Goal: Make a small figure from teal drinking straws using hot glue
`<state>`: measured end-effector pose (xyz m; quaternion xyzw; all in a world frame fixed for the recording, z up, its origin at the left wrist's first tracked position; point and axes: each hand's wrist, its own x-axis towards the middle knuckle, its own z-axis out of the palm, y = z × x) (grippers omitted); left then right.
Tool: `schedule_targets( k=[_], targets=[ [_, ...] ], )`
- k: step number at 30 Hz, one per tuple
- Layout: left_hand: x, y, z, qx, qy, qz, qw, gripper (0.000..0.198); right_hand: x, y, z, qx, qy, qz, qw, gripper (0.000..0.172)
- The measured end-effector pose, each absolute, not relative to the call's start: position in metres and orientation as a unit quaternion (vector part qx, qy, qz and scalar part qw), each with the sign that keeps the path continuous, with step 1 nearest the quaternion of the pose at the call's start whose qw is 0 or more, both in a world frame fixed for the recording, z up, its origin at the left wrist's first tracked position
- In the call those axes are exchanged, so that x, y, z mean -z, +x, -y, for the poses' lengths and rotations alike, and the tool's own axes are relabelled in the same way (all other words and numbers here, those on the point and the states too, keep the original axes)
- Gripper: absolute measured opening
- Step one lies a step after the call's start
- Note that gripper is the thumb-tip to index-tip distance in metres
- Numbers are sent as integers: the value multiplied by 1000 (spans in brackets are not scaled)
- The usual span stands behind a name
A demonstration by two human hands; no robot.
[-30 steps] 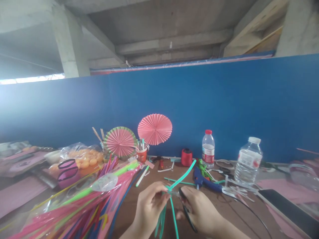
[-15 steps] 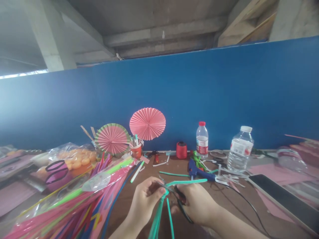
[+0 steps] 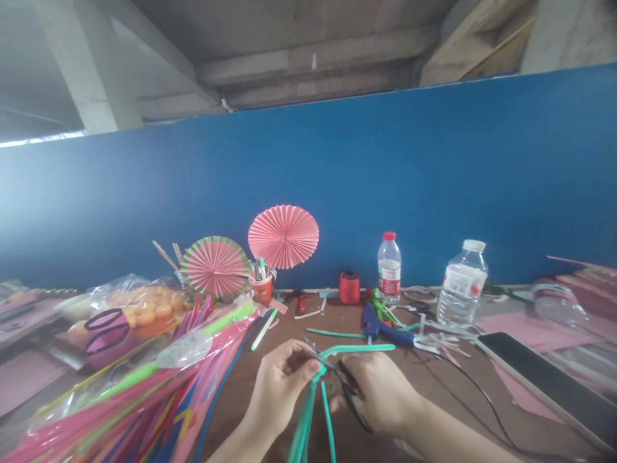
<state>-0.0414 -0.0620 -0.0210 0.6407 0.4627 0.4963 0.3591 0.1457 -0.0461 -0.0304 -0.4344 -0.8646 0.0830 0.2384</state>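
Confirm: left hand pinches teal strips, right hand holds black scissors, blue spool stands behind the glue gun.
One slip: in the head view the spool is red, not blue. The left hand does pinch the teal strips, the right hand holds the scissors, and the spool stands behind the glue gun.

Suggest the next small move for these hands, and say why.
Probably squeeze the scissors in the right hand shut to snip the teal strips. The blades seem to lie across the strips just beyond where the left hand pinches the bundle, and one bent strip end juts out to the right.
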Motion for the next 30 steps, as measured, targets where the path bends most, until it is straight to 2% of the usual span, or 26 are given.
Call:
schedule_targets(
  k=[9, 15, 17, 21, 24, 26, 28, 30],
  targets=[
    [19, -36, 63, -517, 626, -462, 357, 15, 32, 146, 45, -53, -452, 862, 221, 31],
    [22, -36, 61, -538, 609, -452, 368, 12, 30, 144, 45, -125, -458, 842, 256, 38],
    [22, -37, 61, -549, 599, -430, 394, 10, 29, 142, 46, -214, -442, 820, 295, 39],
    [21, -41, 62, -566, 600, -388, 412, 6, 26, 138, 48, -517, -338, 699, 360, 37],
    [22, -44, 64, -578, 621, -377, 373, 3, 27, 140, 47, -696, -293, 573, 318, 46],
    [23, -45, 65, -579, 649, -367, 330, 4, 30, 142, 44, -749, -300, 518, 284, 50],
    [25, -46, 68, -574, 679, -349, 296, 8, 35, 143, 41, -717, -359, 532, 274, 45],
    [28, -46, 70, -574, 692, -331, 284, 12, 41, 143, 36, -573, -458, 629, 258, 38]
  ],
)
